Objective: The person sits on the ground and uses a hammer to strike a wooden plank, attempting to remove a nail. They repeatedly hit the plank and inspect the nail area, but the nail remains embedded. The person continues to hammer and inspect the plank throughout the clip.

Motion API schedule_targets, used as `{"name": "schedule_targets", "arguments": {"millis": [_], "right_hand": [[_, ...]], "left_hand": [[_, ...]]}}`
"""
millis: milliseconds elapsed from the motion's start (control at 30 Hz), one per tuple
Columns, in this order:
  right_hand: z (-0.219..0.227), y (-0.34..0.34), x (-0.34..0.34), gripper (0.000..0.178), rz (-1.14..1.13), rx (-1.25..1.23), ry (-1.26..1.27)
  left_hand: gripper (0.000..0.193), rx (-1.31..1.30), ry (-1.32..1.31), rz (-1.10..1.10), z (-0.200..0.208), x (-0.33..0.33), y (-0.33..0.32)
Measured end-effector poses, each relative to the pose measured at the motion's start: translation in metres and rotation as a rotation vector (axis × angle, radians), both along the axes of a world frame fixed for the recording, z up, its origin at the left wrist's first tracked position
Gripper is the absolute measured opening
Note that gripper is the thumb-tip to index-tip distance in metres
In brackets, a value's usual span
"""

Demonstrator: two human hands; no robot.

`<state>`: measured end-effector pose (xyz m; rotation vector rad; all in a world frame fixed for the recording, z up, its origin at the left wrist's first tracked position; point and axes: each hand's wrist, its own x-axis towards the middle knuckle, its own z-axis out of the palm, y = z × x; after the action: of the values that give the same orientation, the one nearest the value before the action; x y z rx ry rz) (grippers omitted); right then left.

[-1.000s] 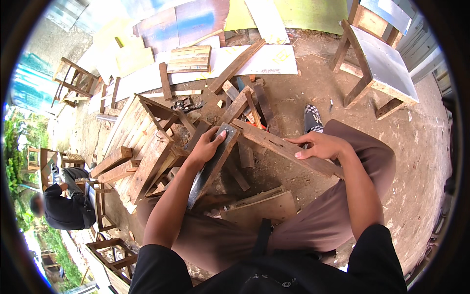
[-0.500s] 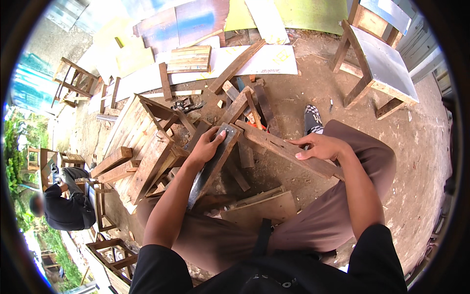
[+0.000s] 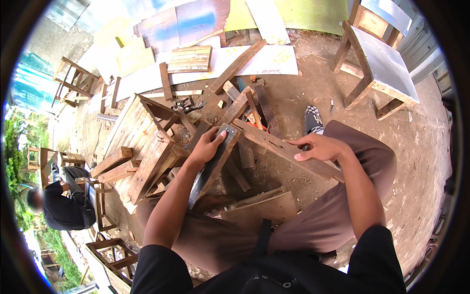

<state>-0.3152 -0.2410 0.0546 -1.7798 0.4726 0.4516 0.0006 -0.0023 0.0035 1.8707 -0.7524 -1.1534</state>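
The left hand [image 3: 208, 149] lay on a flat bar [image 3: 214, 164] that leaned across a long plank [image 3: 286, 151]; the right hand [image 3: 319, 148] rested on that plank further right. A pallet [image 3: 139, 142] sat to the left, a table [image 3: 379, 63] behind right.

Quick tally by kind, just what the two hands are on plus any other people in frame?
Hands: 2, left hand and right hand
Grey flat bar: 1, under the left hand
Long wooden beam: 1, under the right hand
Other people: 1, crouching person at far left
Total: 5
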Motion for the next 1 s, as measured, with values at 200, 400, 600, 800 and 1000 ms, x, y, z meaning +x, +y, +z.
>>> {"name": "schedule_targets", "arguments": {"millis": [200, 400, 600, 800, 1000], "right_hand": [[0.005, 0.001, 0.002, 0.071, -0.008, 0.050, 0.057], [0.008, 0.002, 0.004, 0.070, 0.019, 0.042, 0.065], [0.010, 0.005, 0.006, 0.069, 0.016, 0.076, 0.072], [0.011, 0.005, 0.006, 0.068, 0.016, 0.031, 0.068], [0.000, 0.004, 0.005, 0.068, -0.008, 0.044, 0.097]], "left_hand": [[0.054, 0.008, 0.001, -0.007, 0.006, -0.002, -0.001], [0.055, 0.018, 0.009, -0.003, 0.008, -0.003, -0.001], [0.059, -0.002, -0.060, -0.010, 0.002, -0.002, -0.001], [0.056, -0.088, -0.139, -0.021, -0.003, -0.002, -0.001], [0.055, -0.036, -0.139, -0.049, 0.004, -0.004, -0.004]]}}
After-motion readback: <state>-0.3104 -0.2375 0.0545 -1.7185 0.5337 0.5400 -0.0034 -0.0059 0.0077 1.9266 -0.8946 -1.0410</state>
